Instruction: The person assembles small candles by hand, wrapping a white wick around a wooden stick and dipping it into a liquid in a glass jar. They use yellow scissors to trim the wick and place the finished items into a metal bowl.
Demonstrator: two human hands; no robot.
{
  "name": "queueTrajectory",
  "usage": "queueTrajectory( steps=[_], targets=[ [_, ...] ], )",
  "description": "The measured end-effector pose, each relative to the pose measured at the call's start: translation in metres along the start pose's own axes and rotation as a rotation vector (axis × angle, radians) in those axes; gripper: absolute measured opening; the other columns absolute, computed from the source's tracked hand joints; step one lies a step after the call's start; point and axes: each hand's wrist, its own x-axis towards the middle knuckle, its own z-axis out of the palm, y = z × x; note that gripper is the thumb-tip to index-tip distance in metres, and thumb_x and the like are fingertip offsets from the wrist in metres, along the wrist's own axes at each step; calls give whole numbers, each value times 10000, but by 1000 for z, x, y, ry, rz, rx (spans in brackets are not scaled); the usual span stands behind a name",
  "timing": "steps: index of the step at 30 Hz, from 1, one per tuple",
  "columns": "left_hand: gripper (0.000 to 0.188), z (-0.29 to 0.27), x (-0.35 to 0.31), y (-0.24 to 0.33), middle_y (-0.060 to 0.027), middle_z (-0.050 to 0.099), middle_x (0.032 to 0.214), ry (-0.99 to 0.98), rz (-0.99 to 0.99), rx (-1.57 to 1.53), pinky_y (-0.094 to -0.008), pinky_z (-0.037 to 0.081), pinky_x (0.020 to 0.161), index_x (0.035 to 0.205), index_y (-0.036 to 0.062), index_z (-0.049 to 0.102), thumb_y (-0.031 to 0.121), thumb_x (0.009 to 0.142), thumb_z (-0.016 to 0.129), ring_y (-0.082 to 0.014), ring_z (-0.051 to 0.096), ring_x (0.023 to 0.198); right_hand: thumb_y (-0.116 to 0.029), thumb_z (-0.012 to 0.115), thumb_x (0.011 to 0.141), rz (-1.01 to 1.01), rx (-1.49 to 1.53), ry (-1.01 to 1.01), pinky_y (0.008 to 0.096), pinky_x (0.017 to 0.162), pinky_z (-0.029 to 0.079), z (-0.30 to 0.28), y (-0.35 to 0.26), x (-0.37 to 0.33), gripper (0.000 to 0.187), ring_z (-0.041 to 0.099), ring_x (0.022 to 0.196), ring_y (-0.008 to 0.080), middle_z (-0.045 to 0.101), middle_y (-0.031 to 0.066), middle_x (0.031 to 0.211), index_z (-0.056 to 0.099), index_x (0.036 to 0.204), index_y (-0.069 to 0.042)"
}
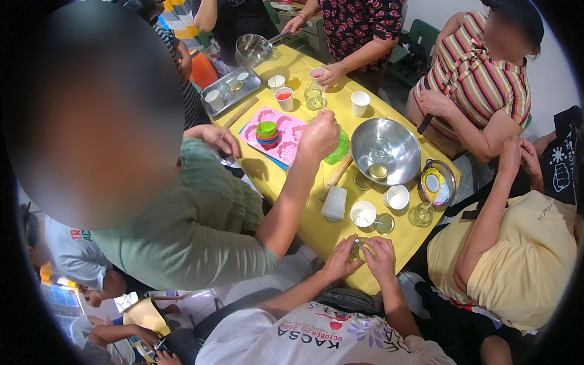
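Note:
At the near edge of the yellow-covered table, my left hand (342,260) and my right hand (379,253) are closed around a small glass jar (361,250). A small white piece shows at my left fingertips, too small to name. Just beyond my hands stand a white paper cup (363,214) with a thin stick or string across it, and a round metal lid (384,224). Another white cup (334,204) is to their left. A further paper cup (397,198) stands behind, with a glass jar (421,215) on the right.
A large steel bowl (396,137) holds a jar and a lid. Left of it, a co-worker's arm (292,194) reaches over the pink mould (255,131) with stacked coloured cups. A metal tray (214,110) and a saucepan (253,50) are farther off. People stand around the table.

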Motion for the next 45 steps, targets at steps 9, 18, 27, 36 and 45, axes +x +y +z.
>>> queueTrajectory(
  steps=[9, 18, 27, 36, 45],
  targets=[
    [791, 7, 0, -11, -228, 493, 1238, -14, -92, -102, -382, 446, 924, 1339, 27, 329, 184, 695, 759, -360, 516, 1122, -69, 707, 696, -31, 17, -47, 363, 768, 456, -4, 0, 4, 261, 547, 874, 272, 592, 94, 930, 650, 951, -54],
    [799, 11, -2, -10, -216, 541, 1195, 13, -194, -56, -386, 456, 907, 1353, 50, 335, 251, 704, 755, -350, 543, 1102, -56, 673, 726, -50, 72, -126, 401, 855, 438, -1, 18, 1, 275, 544, 964, 338, 593, 149, 987, 626, 996, -36],
    [835, 2, 1, -7, -246, 528, 1195, 7, -77, -2, -400, 451, 909, 1341, 28, 304, 215, 682, 780, -370, 527, 1113, -91, 684, 738, -30, 18, -116, 391, 868, 441, -7, 5, 3, 367, 535, 1000, 328, 576, 148, 1048, 584, 1085, -27],
    [944, -4, 2, -14, -265, 438, 1295, -22, -22, -39, -395, 398, 984, 1393, -10, 209, 136, 657, 782, -383, 469, 1176, -96, 650, 767, 72, 26, -55, 387, 852, 455, -15, 5, 0, 344, 545, 1011, 327, 580, 149, 1052, 581, 1100, -36],
    [416, -36, -46, -6, -196, 608, 1068, 146, -163, -40, -329, 463, 860, 1140, -46, 534, 141, 797, 676, -255, 598, 1001, -83, 597, 838, 26, 77, -39, 341, 706, 508, -51, -8, 6, 152, 646, 806, 284, 665, 146, 873, 659, 956, -11]
  ],
)
